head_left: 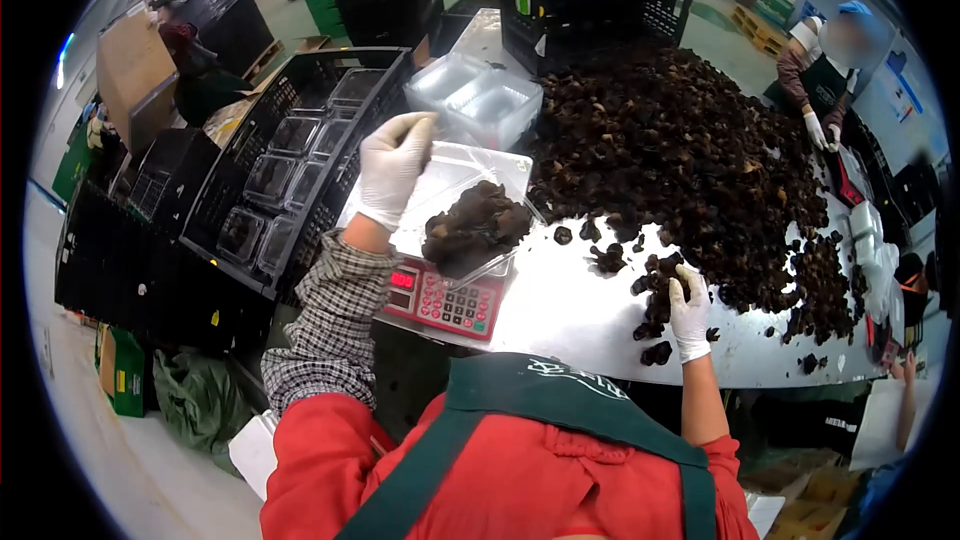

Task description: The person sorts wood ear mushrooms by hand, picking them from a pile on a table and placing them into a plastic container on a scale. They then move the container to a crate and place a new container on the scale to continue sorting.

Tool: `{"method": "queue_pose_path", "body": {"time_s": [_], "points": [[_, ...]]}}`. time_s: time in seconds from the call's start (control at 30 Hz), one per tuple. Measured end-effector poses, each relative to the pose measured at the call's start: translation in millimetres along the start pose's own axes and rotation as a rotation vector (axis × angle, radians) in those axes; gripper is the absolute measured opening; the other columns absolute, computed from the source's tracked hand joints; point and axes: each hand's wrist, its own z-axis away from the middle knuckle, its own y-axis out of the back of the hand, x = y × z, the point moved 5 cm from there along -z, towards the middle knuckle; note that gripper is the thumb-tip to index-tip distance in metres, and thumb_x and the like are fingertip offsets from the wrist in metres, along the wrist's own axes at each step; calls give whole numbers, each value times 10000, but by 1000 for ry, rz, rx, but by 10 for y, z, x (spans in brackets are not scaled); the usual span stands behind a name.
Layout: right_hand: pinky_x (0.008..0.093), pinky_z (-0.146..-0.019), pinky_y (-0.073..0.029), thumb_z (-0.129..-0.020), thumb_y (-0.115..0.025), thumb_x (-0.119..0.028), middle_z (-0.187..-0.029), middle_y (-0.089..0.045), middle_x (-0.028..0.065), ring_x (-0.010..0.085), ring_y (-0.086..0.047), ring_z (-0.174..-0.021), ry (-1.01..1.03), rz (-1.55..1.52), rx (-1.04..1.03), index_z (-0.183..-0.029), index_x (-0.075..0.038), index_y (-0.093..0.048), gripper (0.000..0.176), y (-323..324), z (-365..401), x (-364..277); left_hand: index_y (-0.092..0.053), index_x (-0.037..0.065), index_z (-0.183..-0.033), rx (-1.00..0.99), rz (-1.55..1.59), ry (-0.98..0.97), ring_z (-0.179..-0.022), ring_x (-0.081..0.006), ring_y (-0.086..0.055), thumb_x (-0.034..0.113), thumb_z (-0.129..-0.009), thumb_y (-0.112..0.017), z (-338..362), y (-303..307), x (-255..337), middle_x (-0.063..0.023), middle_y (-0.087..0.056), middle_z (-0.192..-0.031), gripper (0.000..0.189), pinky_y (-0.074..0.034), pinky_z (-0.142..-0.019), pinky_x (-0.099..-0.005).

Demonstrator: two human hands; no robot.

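My gloved left hand [397, 168] is closed at the upper left corner of a clear plastic tray [480, 158], which is over the red scale [458, 302]. Dark wood ear mushrooms [478, 228] fill part of the tray. The scale's keypad and lit red display show below it. To the right, my gloved right hand [690, 314] is down at the metal table [560, 325], its fingers curled on a small clump of wood ear mushrooms [655, 290]. The fingertips are partly hidden among the pieces.
A big mushroom heap [680, 140] covers the table's right side. Stacked clear trays [475, 95] stand behind the scale. On the left, a black crate [215, 175] holds several clear boxes. A black crate [600, 0] borders the heap. Across the table, a gloved person [825, 80] works.
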Motion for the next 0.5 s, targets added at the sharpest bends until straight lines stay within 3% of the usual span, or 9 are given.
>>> {"method": "queue_pose_path", "body": {"time_s": [0.07,0.1,0.13,0.2,0.27,0.33,0.37,0.4,0.5], "points": [[335,-846,-484,-898,-583,-104,-1045,-611,95,207,-604,-912,-277,-373,-107,-1110,-2,-595,236,-159,33,-397,-669,13,-1014,-88,-95,-161,-733,-59,-598,105,-943,-575,249,-355,109,-19,-667,-853,149,-500,-658,-195],[319,-817,-495,-923,-557,-144,-1081,-609,90,180,-611,-878,-178,-451,-204,-1158,6,-577,279,-321,32,-360,-666,10,-988,-127,-227,-424,-789,-75,-597,100,-936,-585,461,-631,83,-32,-663,-908,131,-504,-715,-227],[339,-860,-486,-955,-524,-286,-1188,-578,116,198,-599,-985,-100,-519,-315,-1267,-1,-504,423,-471,53,-488,-658,6,-989,-268,-47,-126,-848,-128,-607,51,-891,-619,701,-895,-84,-61,-660,-945,115,-499,-754,-264],[385,-993,-427,-985,-412,-455,-1304,-512,114,224,-521,-1167,-220,-1284,-586,-1333,-26,-445,553,-799,220,-1102,-661,30,-1029,-403,-168,-599,-935,-259,-612,102,-858,-634,1059,-1312,-188,-131,-630,-984,187,-512,-806,-349],[423,-1022,-400,-969,-363,-539,-1362,-461,108,246,-479,-1212,-612,-1561,-426,-1360,-53,-409,625,-1002,402,-1035,-606,16,-1144,-490,-270,-538,-992,-308,-590,241,-892,-605,1350,-1583,-596,-156,-610,-1069,338,-488,-863,-386],[391,-1038,-388,-981,-385,-471,-1341,-477,99,242,-464,-1229,-698,-1670,-477,-1348,-75,-422,542,-1146,431,-899,-525,9,-1253,-441,-527,-592,-1058,-338,-546,341,-906,-571,1579,-1671,-832,-173,-573,-1119,483,-422,-940,-429],[386,-1035,-391,-987,-379,-444,-1325,-489,98,240,-473,-1220,-627,-1417,-432,-1335,-73,-435,511,-1127,502,-754,-417,-18,-1347,-568,-522,-443,-1158,-372,-483,449,-897,-540,1629,-1700,-1011,-216,-526,-1211,660,-354,-1020,-460],[381,-1033,-394,-993,-373,-416,-1309,-502,98,239,-481,-1211,-550,-1165,-387,-1322,-72,-447,481,-1073,549,-770,-394,-20,-1367,-631,-539,-350,-1227,-386,-441,462,-876,-562,1664,-1715,-1033,-246,-481,-1286,708,-326,-1059,-463],[366,-968,-446,-995,-382,-352,-1219,-563,92,222,-540,-1128,-741,-1320,-365,-1271,-75,-499,408,-1172,544,-345,-398,-18,-1366,-619,-506,-416,-1288,-390,-391,402,-858,-615,1674,-1700,-1009,-260,-434,-1346,694,-300,-1086,-466]]}}
